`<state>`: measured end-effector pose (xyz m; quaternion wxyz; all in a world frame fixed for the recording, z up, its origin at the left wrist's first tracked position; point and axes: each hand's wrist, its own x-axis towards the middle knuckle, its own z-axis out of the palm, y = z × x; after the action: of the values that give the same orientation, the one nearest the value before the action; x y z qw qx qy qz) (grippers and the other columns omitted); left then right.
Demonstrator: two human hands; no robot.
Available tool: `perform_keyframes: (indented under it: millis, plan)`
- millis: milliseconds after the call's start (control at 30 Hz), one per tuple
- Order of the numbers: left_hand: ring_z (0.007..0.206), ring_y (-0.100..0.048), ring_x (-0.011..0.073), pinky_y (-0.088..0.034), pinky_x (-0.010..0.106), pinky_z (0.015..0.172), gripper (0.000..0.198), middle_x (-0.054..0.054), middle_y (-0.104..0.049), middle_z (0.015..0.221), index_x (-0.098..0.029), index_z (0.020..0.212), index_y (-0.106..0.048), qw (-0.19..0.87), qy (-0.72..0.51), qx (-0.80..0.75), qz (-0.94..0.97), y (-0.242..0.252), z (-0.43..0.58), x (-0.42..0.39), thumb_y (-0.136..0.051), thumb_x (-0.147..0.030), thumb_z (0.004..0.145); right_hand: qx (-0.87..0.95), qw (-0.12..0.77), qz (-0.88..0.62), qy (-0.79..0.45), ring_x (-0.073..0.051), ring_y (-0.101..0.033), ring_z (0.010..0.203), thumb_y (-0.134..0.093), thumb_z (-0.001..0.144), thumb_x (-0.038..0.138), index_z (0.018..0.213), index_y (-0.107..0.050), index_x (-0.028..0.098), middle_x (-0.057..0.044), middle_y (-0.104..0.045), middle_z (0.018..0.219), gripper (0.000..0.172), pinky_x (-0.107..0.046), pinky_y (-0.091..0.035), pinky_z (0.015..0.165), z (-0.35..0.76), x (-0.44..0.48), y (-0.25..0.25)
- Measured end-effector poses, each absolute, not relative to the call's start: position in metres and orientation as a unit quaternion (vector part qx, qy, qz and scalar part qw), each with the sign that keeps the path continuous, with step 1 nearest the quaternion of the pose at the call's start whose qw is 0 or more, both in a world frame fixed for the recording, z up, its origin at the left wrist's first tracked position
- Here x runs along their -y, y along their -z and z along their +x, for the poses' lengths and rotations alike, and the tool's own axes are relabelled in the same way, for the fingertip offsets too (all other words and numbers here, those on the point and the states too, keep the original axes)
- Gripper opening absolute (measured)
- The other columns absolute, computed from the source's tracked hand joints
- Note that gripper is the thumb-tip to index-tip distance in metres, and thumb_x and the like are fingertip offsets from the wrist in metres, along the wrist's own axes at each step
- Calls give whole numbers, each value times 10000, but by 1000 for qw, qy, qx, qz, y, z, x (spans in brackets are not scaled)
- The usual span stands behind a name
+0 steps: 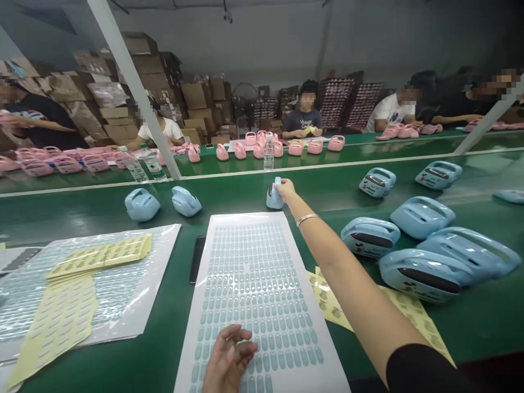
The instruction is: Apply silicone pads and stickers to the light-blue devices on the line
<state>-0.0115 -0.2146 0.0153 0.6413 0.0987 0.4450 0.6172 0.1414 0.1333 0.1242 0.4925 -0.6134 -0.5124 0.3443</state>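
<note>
My right hand (285,189) reaches far out over the green bench, its fingers closed on the handle of a small light-blue plastic casing (274,200). The casing is upright, seen end-on, just beyond the far edge of a white sheet. Rows of small pale-blue oval stickers cover this sticker sheet (249,289), with gaps at its near end. Over the sheet's near part is my left hand (231,357), fingers loosely curled and apart, with nothing visible in them. Two more blue casings, one being a rounded casing (142,205), stand to the left.
Several blue casings (426,275) with dark front panels stand at right. Yellow sticker sheets (126,254) lie on a glossy sheet at left; another yellow sheet (409,311) lies under my right arm. A dark phone (197,259) and water bottle (268,153) are nearby. Co-workers handle pink casings opposite.
</note>
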Motion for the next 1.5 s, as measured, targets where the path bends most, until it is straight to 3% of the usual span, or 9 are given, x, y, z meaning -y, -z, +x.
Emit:
perform_keyframes:
  millis: [233,367,467,767,933,1067,1267,1400,1500]
  plan:
    - [741,-653,183,-513,272,686,378,21,-689,845,-238,869,-676,628,-592,-474,179,-25,-16,220,-799,-419,561,687,281,-648,-173,-322,-286,1319,-743,666,179,1130,-577,195,-108,-447,1349,493,-490,-236,1080,230,-95,-134]
    - [789,-652,209,-500,311,751,359,36,-686,876,-231,882,-664,641,-560,-468,238,-26,-7,222,-769,-438,608,741,7,-670,-44,-397,-506,1101,-810,553,295,1037,-633,177,-156,-589,1135,529,-528,-391,923,330,-37,-142]
    - [805,-645,214,-485,324,767,365,41,-666,900,-230,905,-645,662,-531,-451,275,-27,3,220,-750,-448,631,729,-97,-678,-11,-337,-618,899,-709,677,267,935,-664,133,-176,-647,960,294,-441,-479,776,380,-5,-137]
    - [1051,-577,254,-446,377,873,406,62,-583,1108,-254,1043,-549,650,-534,-422,338,-53,25,197,-712,-387,696,788,147,-596,-49,-311,-563,1077,-444,876,322,1252,-542,156,-143,-606,1182,423,-430,-457,878,331,-5,-162]
    - [1178,-508,286,-419,428,938,498,86,-491,1300,-259,1166,-451,676,-569,-391,258,-79,22,185,-625,-467,749,747,188,-468,-434,-129,-584,610,-586,779,537,1053,-648,158,-61,-679,794,472,-246,-464,541,265,9,-174]
    - [1074,-559,298,-470,447,866,682,103,-515,1271,-260,1267,-400,701,-567,-345,262,-87,18,189,-623,-560,697,701,151,-366,-593,-81,-525,546,-680,710,487,965,-659,111,-13,-630,678,455,-200,-411,492,211,35,-152]
    - [869,-614,215,-514,320,723,680,46,-637,965,-236,1161,-481,652,-570,-436,245,-60,20,194,-798,-341,568,786,147,-393,-454,-114,-568,655,-562,832,295,1052,-649,128,-33,-654,791,290,-238,-468,601,171,74,-140]
    - [795,-626,178,-529,274,680,529,5,-658,868,-231,1047,-568,620,-646,-419,151,-46,11,200,-783,-340,576,767,365,-400,-343,-168,-593,984,-450,901,282,1097,-595,208,-50,-645,1019,254,-339,-497,860,169,112,-123]
    - [859,-624,215,-542,280,633,479,17,-673,877,-239,1018,-605,599,-687,-402,90,-49,-3,205,-742,-425,598,731,504,-392,-239,-159,-614,963,-412,916,234,1052,-575,209,-63,-640,977,214,-338,-530,847,168,155,-76]
